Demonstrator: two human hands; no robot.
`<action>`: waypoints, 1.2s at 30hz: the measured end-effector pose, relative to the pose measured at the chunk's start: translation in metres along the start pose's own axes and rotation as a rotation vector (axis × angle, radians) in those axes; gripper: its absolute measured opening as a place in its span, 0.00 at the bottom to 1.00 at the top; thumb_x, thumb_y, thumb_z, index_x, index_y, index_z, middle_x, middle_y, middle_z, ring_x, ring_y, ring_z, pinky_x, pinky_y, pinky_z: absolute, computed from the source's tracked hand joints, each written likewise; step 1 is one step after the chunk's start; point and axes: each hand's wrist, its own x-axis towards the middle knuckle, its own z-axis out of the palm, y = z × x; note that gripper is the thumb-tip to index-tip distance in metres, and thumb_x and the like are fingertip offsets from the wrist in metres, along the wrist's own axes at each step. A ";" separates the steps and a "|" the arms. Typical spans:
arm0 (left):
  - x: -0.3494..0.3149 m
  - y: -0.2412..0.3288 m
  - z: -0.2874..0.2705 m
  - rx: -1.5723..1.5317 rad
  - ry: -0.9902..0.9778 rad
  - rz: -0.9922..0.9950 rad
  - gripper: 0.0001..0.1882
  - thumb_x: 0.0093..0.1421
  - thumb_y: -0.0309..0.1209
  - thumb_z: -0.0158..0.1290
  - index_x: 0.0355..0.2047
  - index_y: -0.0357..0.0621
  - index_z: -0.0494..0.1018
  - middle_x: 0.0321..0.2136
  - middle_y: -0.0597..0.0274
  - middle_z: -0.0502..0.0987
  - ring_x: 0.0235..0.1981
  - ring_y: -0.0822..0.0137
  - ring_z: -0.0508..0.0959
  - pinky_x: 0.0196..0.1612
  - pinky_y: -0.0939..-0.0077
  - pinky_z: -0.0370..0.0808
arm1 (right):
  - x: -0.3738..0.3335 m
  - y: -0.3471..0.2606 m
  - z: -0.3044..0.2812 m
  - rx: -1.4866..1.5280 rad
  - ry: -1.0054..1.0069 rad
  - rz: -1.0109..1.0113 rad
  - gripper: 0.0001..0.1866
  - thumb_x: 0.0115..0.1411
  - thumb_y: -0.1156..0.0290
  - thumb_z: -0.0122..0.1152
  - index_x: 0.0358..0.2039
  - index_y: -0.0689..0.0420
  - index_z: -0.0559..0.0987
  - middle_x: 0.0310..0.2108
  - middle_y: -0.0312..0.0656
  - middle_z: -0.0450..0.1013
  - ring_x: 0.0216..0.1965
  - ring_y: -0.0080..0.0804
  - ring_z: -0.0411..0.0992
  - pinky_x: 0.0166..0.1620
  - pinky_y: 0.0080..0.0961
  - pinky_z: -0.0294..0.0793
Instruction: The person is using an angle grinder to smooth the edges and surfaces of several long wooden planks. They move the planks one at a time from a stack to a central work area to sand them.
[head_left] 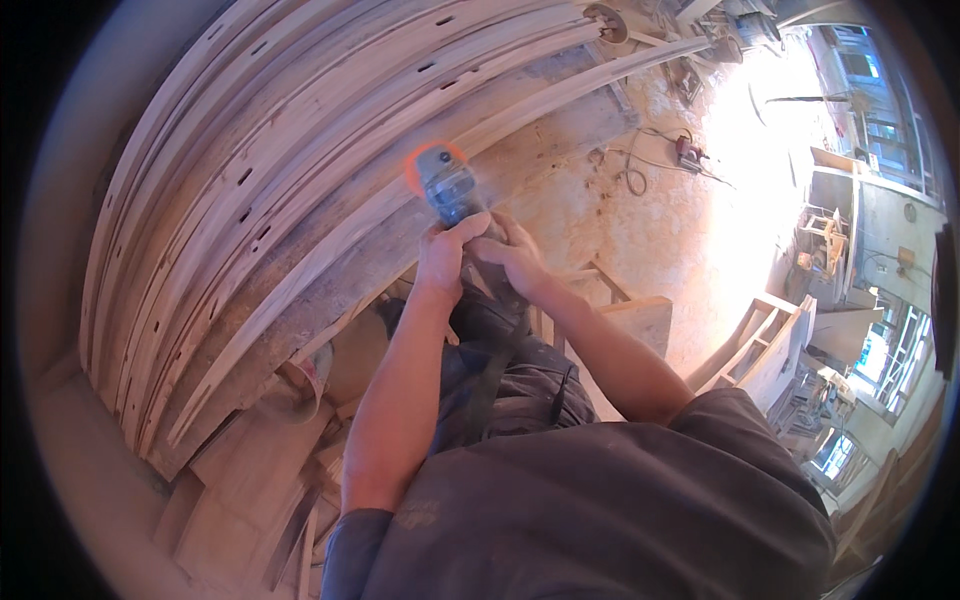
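Both my hands are closed round an angle grinder with a grey-blue head and an orange disc, whose edge looks blurred. My left hand wraps the body just behind the head. Beside it, my right hand grips the darker rear part, which points back toward my lap. The disc is over the nearest long wooden strip; whether it touches the wood I cannot tell. Beyond lie several more long pale strips, side by side, some with small dark slots.
The strips rest on a dusty worktable. A red power tool with a cord lies on the dusty floor. Wooden frames stand to my right. Boards lean at the lower left, near a round container.
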 end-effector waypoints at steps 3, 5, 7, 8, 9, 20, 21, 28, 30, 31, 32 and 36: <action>0.006 -0.007 -0.015 0.335 0.155 0.149 0.23 0.58 0.33 0.63 0.51 0.33 0.76 0.36 0.58 0.81 0.36 0.63 0.81 0.44 0.66 0.78 | 0.007 -0.011 -0.034 0.205 0.062 0.054 0.35 0.60 0.61 0.68 0.63 0.64 0.68 0.41 0.42 0.76 0.38 0.29 0.76 0.40 0.29 0.76; -0.003 0.002 -0.033 0.645 0.270 0.345 0.24 0.54 0.34 0.65 0.48 0.32 0.77 0.38 0.53 0.82 0.39 0.56 0.82 0.47 0.66 0.78 | 0.013 -0.021 -0.059 0.225 0.122 0.078 0.30 0.61 0.60 0.68 0.58 0.64 0.71 0.35 0.39 0.75 0.30 0.26 0.74 0.31 0.26 0.74; -0.009 0.011 -0.057 0.901 0.380 0.574 0.25 0.53 0.33 0.65 0.50 0.32 0.75 0.40 0.50 0.82 0.40 0.52 0.82 0.50 0.65 0.77 | 0.022 -0.030 -0.081 0.277 0.200 0.031 0.24 0.62 0.59 0.67 0.51 0.62 0.75 0.28 0.35 0.73 0.22 0.24 0.70 0.24 0.25 0.70; -0.007 0.013 -0.073 1.006 0.433 0.703 0.27 0.54 0.32 0.64 0.53 0.33 0.74 0.41 0.50 0.81 0.41 0.52 0.81 0.52 0.63 0.76 | 0.031 -0.029 -0.099 0.249 0.199 0.033 0.22 0.63 0.57 0.66 0.48 0.60 0.75 0.28 0.38 0.74 0.22 0.27 0.72 0.24 0.27 0.72; -0.005 0.015 -0.083 1.105 0.485 0.832 0.29 0.55 0.31 0.63 0.56 0.35 0.73 0.42 0.50 0.80 0.41 0.52 0.80 0.53 0.62 0.75 | 0.041 -0.025 -0.120 0.217 0.197 0.036 0.21 0.64 0.54 0.65 0.45 0.58 0.74 0.27 0.41 0.74 0.21 0.30 0.73 0.24 0.28 0.74; 0.021 0.060 -0.137 1.631 0.444 0.634 0.29 0.53 0.27 0.63 0.58 0.43 0.75 0.53 0.47 0.78 0.57 0.46 0.75 0.59 0.52 0.72 | 0.026 -0.039 -0.183 0.278 0.396 0.101 0.13 0.57 0.65 0.68 0.36 0.59 0.76 0.22 0.41 0.74 0.20 0.32 0.74 0.25 0.30 0.78; 0.019 0.067 -0.137 1.636 0.417 0.576 0.28 0.53 0.28 0.62 0.57 0.43 0.75 0.52 0.47 0.79 0.56 0.46 0.77 0.58 0.53 0.73 | 0.009 -0.038 -0.171 0.234 0.457 0.068 0.13 0.56 0.66 0.67 0.37 0.59 0.75 0.21 0.40 0.73 0.21 0.32 0.75 0.26 0.31 0.77; -0.001 0.102 -0.231 1.514 0.236 0.438 0.23 0.54 0.32 0.63 0.51 0.42 0.80 0.45 0.44 0.83 0.49 0.45 0.82 0.55 0.55 0.77 | -0.084 0.024 -0.130 0.296 0.447 0.132 0.16 0.55 0.69 0.65 0.41 0.60 0.73 0.25 0.44 0.76 0.22 0.35 0.77 0.26 0.33 0.79; -0.022 0.116 -0.243 1.585 0.280 0.278 0.23 0.53 0.33 0.64 0.50 0.41 0.81 0.47 0.44 0.82 0.51 0.46 0.81 0.55 0.57 0.76 | -0.105 0.029 -0.120 0.312 0.465 0.174 0.17 0.52 0.70 0.65 0.40 0.62 0.73 0.25 0.44 0.75 0.22 0.34 0.76 0.28 0.31 0.78; -0.031 0.114 -0.247 1.602 0.332 0.330 0.23 0.53 0.33 0.64 0.51 0.42 0.81 0.49 0.45 0.81 0.52 0.46 0.80 0.56 0.57 0.76 | -0.111 0.034 -0.116 0.327 0.472 0.196 0.16 0.52 0.71 0.64 0.40 0.62 0.72 0.25 0.45 0.76 0.22 0.34 0.77 0.27 0.31 0.78; -0.037 0.109 -0.248 1.620 0.382 0.382 0.24 0.53 0.34 0.64 0.52 0.42 0.80 0.50 0.45 0.80 0.53 0.46 0.79 0.56 0.57 0.76 | -0.116 0.037 -0.113 0.332 0.469 0.202 0.16 0.53 0.70 0.64 0.40 0.62 0.72 0.25 0.46 0.76 0.22 0.35 0.77 0.27 0.32 0.79; -0.037 0.082 -0.219 1.686 0.459 0.504 0.32 0.53 0.33 0.66 0.60 0.43 0.74 0.55 0.46 0.75 0.57 0.45 0.75 0.60 0.56 0.73 | -0.119 0.038 -0.109 0.334 0.456 0.206 0.16 0.54 0.70 0.63 0.40 0.62 0.71 0.26 0.48 0.76 0.22 0.38 0.77 0.25 0.35 0.81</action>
